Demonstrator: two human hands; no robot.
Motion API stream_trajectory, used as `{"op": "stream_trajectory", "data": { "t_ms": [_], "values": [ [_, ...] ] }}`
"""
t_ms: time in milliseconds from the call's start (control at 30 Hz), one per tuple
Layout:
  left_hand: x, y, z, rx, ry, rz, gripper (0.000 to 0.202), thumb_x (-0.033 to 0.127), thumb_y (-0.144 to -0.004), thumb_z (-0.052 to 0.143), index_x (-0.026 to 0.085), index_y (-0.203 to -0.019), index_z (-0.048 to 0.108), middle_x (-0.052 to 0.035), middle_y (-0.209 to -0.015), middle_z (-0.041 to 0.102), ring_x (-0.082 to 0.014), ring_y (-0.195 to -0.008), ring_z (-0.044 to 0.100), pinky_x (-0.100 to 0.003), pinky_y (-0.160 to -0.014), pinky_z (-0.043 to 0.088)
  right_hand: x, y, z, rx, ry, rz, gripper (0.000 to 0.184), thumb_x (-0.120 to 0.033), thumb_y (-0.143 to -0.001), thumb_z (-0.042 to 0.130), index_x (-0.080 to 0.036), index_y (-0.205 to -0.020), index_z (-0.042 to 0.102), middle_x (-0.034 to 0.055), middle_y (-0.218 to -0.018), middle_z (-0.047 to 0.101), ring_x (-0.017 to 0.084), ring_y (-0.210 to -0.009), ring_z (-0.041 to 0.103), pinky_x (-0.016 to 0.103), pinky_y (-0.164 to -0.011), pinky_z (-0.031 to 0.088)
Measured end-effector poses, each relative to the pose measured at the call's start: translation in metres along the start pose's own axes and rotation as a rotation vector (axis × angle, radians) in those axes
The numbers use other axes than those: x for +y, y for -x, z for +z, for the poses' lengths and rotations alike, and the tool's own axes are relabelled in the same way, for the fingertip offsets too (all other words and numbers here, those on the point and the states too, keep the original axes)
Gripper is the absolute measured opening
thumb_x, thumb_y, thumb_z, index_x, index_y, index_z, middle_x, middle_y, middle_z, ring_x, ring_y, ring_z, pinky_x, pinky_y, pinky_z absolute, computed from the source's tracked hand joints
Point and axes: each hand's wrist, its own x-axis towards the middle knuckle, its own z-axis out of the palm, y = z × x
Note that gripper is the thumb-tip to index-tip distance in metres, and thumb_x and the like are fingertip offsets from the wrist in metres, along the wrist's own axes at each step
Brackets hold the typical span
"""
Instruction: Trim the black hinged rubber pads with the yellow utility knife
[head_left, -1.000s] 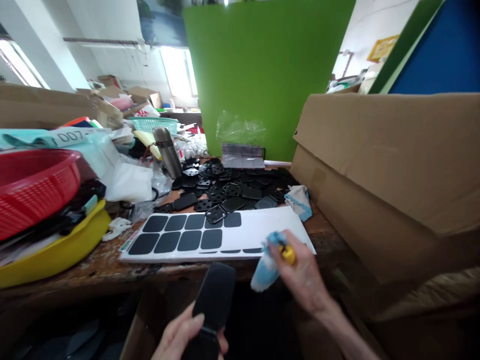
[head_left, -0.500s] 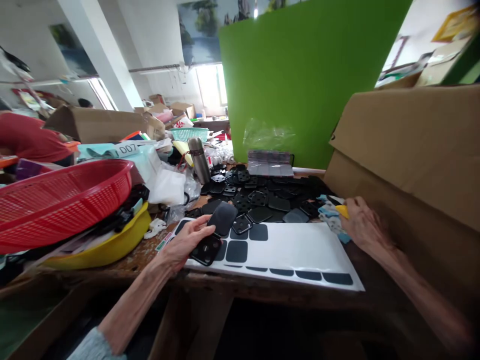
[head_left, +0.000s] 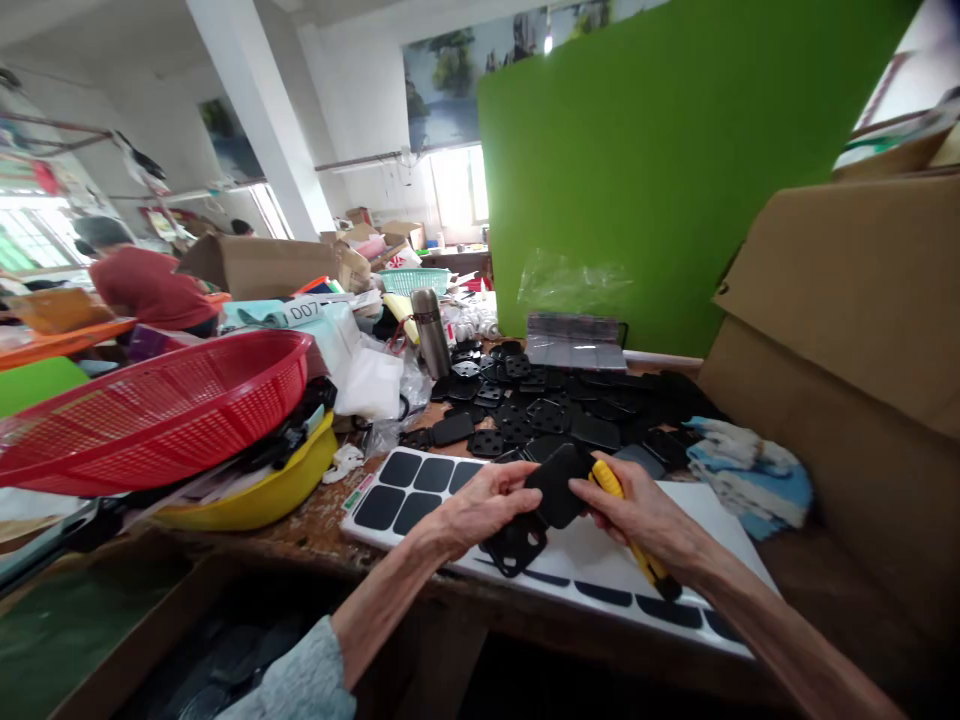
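Note:
Above the front of the bench, my left hand (head_left: 484, 505) is closed on a black hinged plate, its smooth rounded panel (head_left: 559, 487) raised and its part with holes (head_left: 517, 545) hanging below. My right hand (head_left: 649, 510) is closed round a yellow and black utility knife (head_left: 607, 478), and its fingertips touch the right edge of the panel. Whether the blade is out is hidden. Under both hands lies a white sheet (head_left: 697, 500) with dark rounded-square stickers (head_left: 380, 507). Behind it spreads a heap of black plates (head_left: 517, 425).
A red basket (head_left: 270, 370) and a yellow basin (head_left: 255, 505) stand at left. A steel flask (head_left: 430, 335) is behind the heap. At right are a blue-and-white cloth (head_left: 750, 475) and a large cardboard box (head_left: 847, 330). A person in red (head_left: 150, 285) is far left.
My right hand has come from the cloth at right to the plate, bringing the utility knife. My left hand has moved right with the plate. The view has turned left.

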Motion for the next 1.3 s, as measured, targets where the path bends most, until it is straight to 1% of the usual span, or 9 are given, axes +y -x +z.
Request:
{"op": "stream_trajectory", "data": {
  "t_ms": [100,267,433,500,600,700,867,1000,1300],
  "values": [
    [-0.002,-0.001,0.000,-0.012,-0.035,0.037,0.041,0.034,-0.078,0.055,0.018,-0.116,0.056,-0.0049,-0.080,0.066,-0.0137,-0.060,0.060,-0.022,-0.054,0.043,0.001,-0.005,0.009,-0.087,0.026,0.000,0.021,-0.037,-0.075,0.059,-0.018,-0.071,0.052,-0.0041,-0.050,0.052,0.007,-0.039,0.039,0.017,-0.036,0.028],
    [0.003,-0.004,-0.021,0.078,-0.250,0.054,0.041,0.039,-0.077,0.054,0.016,-0.110,0.060,-0.0044,-0.077,0.066,-0.0133,-0.060,0.058,-0.022,-0.053,0.041,-0.001,-0.012,0.018,-0.049,-0.079,0.088,0.028,-0.043,-0.074,0.059,-0.017,-0.066,0.051,-0.0037,-0.045,0.050,0.006,-0.037,0.039,0.016,-0.035,0.026],
    [0.004,-0.026,-0.083,0.433,-0.521,0.065,0.041,0.038,-0.081,0.046,0.014,-0.113,0.055,-0.0081,-0.093,0.065,-0.0201,-0.085,0.059,-0.031,-0.075,0.045,-0.002,-0.033,0.017,0.065,-0.254,0.144,0.025,-0.031,-0.072,0.063,-0.014,-0.059,0.051,0.0018,-0.048,0.058,0.004,-0.035,0.040,0.015,-0.034,0.029],
    [-0.002,-0.033,-0.112,0.537,-0.651,0.025,0.035,0.032,-0.078,0.053,0.012,-0.106,0.058,-0.0103,-0.099,0.062,-0.0242,-0.095,0.056,-0.039,-0.084,0.042,-0.001,-0.043,0.017,0.068,-0.291,0.179,0.020,-0.026,-0.073,0.061,-0.013,-0.060,0.052,0.0042,-0.052,0.060,0.004,-0.035,0.041,0.015,-0.033,0.030],
    [-0.016,-0.038,-0.142,0.565,-0.828,-0.031,0.030,0.030,-0.079,0.056,0.014,-0.105,0.056,-0.0097,-0.111,0.056,-0.0236,-0.102,0.052,-0.045,-0.088,0.040,0.003,-0.055,0.021,0.057,-0.334,0.228,0.014,-0.020,-0.075,0.056,-0.013,-0.063,0.054,0.0054,-0.055,0.062,0.005,-0.033,0.042,0.016,-0.031,0.030],
    [-0.025,-0.042,-0.157,0.547,-0.966,-0.065,0.031,0.031,-0.083,0.051,0.017,-0.110,0.053,-0.0084,-0.117,0.052,-0.0215,-0.102,0.052,-0.044,-0.086,0.043,0.007,-0.062,0.027,0.051,-0.363,0.255,0.010,-0.015,-0.075,0.052,-0.013,-0.065,0.053,0.0056,-0.056,0.063,0.005,-0.033,0.044,0.015,-0.030,0.030],
    [-0.026,-0.052,-0.167,0.536,-1.153,-0.091,0.031,0.031,-0.082,0.053,0.016,-0.110,0.053,-0.0084,-0.115,0.053,-0.0226,-0.102,0.052,-0.045,-0.086,0.043,0.011,-0.068,0.030,0.010,-0.338,0.285,0.012,-0.015,-0.074,0.053,-0.013,-0.062,0.051,0.0067,-0.055,0.063,0.006,-0.032,0.045,0.015,-0.029,0.030],
    [-0.020,-0.057,-0.165,0.474,-1.228,0.004,0.033,0.031,-0.082,0.053,0.017,-0.112,0.052,-0.0081,-0.115,0.053,-0.0222,-0.102,0.052,-0.045,-0.086,0.042,0.010,-0.068,0.029,-0.023,-0.293,0.294,0.013,-0.015,-0.073,0.055,-0.011,-0.061,0.052,0.0073,-0.052,0.062,0.006,-0.030,0.044,0.015,-0.028,0.029],
    [-0.010,-0.078,-0.126,0.309,-1.262,0.241,0.054,0.021,-0.063,0.058,0.016,-0.117,0.055,-0.0083,-0.103,0.059,-0.0264,-0.099,0.049,-0.035,-0.088,0.038,0.012,-0.070,0.025,-0.045,-0.306,0.300,0.007,-0.016,-0.074,0.056,-0.014,-0.077,0.049,0.0065,-0.064,0.065,0.010,-0.045,0.056,0.014,-0.031,0.034]
  ]
}}
